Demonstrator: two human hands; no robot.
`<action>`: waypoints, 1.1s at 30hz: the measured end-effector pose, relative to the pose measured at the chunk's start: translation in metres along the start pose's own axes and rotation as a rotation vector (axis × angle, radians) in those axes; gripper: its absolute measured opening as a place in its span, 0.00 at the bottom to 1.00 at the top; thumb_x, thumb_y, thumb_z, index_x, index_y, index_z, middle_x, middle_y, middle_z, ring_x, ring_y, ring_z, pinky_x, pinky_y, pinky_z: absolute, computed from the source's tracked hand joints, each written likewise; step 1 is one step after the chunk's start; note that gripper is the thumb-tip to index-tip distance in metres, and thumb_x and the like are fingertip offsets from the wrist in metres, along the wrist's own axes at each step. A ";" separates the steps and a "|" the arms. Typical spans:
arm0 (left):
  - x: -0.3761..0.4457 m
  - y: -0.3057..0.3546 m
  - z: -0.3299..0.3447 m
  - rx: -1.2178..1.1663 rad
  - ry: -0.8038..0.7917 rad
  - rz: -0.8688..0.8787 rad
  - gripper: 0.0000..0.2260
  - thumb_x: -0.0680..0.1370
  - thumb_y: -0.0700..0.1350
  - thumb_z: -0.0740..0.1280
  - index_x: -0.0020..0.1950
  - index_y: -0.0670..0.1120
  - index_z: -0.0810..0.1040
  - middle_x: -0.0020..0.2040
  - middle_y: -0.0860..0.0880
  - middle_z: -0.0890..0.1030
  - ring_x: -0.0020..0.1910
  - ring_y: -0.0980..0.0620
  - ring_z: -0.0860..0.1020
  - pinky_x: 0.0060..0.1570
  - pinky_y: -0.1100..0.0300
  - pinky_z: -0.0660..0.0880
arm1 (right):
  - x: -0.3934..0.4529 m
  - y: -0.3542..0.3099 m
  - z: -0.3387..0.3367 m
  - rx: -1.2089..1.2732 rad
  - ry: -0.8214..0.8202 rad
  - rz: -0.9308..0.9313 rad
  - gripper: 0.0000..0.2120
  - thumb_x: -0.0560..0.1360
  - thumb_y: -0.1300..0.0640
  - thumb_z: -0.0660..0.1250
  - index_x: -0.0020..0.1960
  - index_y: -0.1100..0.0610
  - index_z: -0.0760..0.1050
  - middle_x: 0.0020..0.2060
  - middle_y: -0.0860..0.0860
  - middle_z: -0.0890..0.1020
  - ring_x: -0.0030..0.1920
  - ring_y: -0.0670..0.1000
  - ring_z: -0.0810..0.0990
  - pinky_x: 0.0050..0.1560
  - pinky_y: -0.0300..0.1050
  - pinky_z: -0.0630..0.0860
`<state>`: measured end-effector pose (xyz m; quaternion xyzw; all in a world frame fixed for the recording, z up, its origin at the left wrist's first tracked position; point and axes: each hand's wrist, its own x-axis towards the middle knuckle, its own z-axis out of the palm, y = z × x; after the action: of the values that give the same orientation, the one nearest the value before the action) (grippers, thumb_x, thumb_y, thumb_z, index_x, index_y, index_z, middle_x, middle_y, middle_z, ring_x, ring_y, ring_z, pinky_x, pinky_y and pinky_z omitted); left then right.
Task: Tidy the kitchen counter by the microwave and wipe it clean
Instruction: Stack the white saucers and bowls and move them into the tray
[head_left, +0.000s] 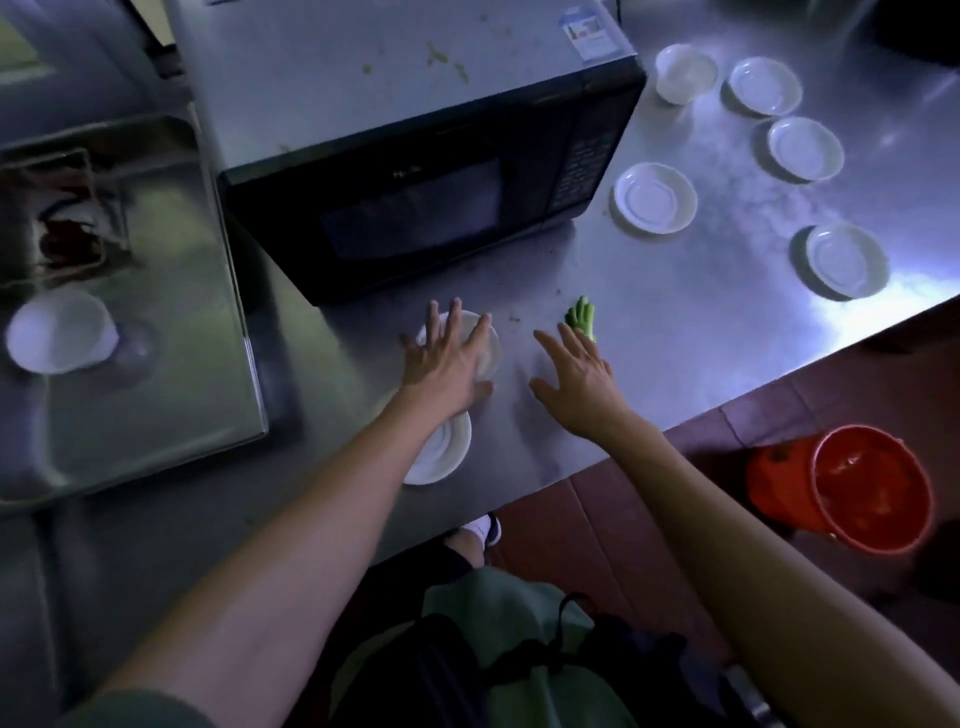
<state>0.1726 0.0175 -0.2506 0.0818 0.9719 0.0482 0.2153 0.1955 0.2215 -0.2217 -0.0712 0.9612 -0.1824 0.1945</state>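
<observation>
A black microwave (415, 156) stands on the steel counter (675, 322), with green food bits on its top. My left hand (447, 358) hovers with fingers spread over a small white dish (488, 348) just in front of the microwave; whether it touches the dish I cannot tell. A second white dish (441, 452) lies under my left wrist near the counter's front edge. My right hand (576, 379) is open, fingers spread, just short of a green vegetable scrap (583, 317). Several more white dishes, such as one (654, 198) beside the microwave, are scattered to the right.
A white bowl (684, 73) stands at the back right. On the left is a steel sink (135, 312) holding a white bowl (60, 332). A red bucket (862, 488) sits on the tiled floor below the counter's right edge.
</observation>
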 end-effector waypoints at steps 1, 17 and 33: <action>0.004 -0.001 0.001 -0.030 -0.006 -0.019 0.44 0.73 0.66 0.66 0.80 0.58 0.42 0.81 0.46 0.39 0.79 0.37 0.39 0.69 0.29 0.57 | 0.007 0.000 -0.001 0.008 -0.002 -0.011 0.32 0.80 0.45 0.62 0.80 0.47 0.53 0.80 0.55 0.53 0.80 0.58 0.49 0.76 0.61 0.56; 0.074 0.069 -0.058 -0.144 0.121 0.068 0.43 0.69 0.72 0.65 0.79 0.60 0.52 0.78 0.46 0.54 0.73 0.39 0.59 0.66 0.41 0.64 | 0.098 0.078 -0.074 0.126 0.128 0.047 0.28 0.78 0.55 0.66 0.77 0.53 0.64 0.77 0.57 0.63 0.77 0.59 0.60 0.73 0.58 0.62; 0.208 0.240 -0.104 -0.149 0.165 -0.059 0.44 0.67 0.74 0.64 0.77 0.62 0.50 0.76 0.49 0.57 0.72 0.42 0.61 0.66 0.43 0.67 | 0.199 0.267 -0.183 0.244 0.142 -0.006 0.28 0.76 0.58 0.66 0.75 0.56 0.66 0.75 0.59 0.66 0.75 0.61 0.62 0.72 0.57 0.63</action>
<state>-0.0245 0.2842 -0.2116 0.0326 0.9821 0.1203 0.1412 -0.0771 0.4856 -0.2351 -0.0369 0.9430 -0.3030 0.1328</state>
